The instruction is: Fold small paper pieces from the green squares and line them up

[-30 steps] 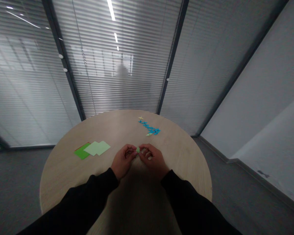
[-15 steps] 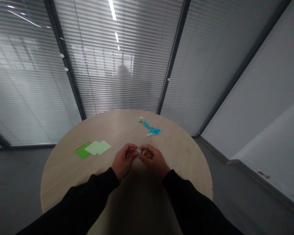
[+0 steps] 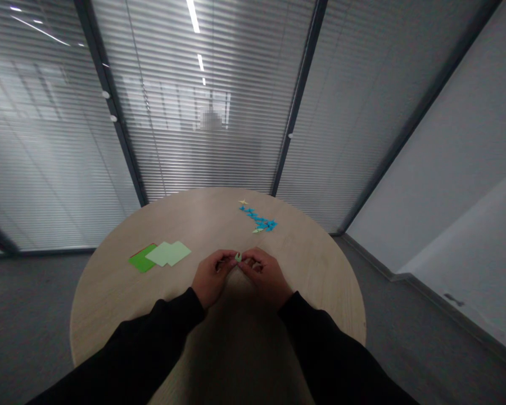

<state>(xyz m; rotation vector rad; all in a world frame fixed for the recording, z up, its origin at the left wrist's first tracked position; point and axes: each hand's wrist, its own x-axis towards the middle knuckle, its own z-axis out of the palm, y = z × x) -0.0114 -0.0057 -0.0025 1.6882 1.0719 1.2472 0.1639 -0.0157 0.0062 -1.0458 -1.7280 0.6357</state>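
Between my fingertips is a small folded piece of light green paper [image 3: 238,257], with two points sticking up. My left hand [image 3: 213,275] pinches it from the left, and my right hand [image 3: 263,275] pinches it from the right. Both hands are closed, held close together over the middle of the table; the fingers hide most of the paper's lower part. Beyond my right hand lies a cluster of small blue folded paper pieces [image 3: 259,220]. A pale green folded piece [image 3: 258,230] rests at its near edge, and a yellow one [image 3: 243,201] at its far end.
Left of my hands, light green paper sheets [image 3: 177,253] overlap a brighter green sheet [image 3: 142,261], which has a reddish edge behind it. The round wooden table [image 3: 109,304] stands before glass panels with blinds [image 3: 211,157]. A white wall [image 3: 447,185] rises at the right.
My fingers have shifted slightly around the folded green paper, whose two points now show a little more upright. The sheets and the blue pieces stay where they were.
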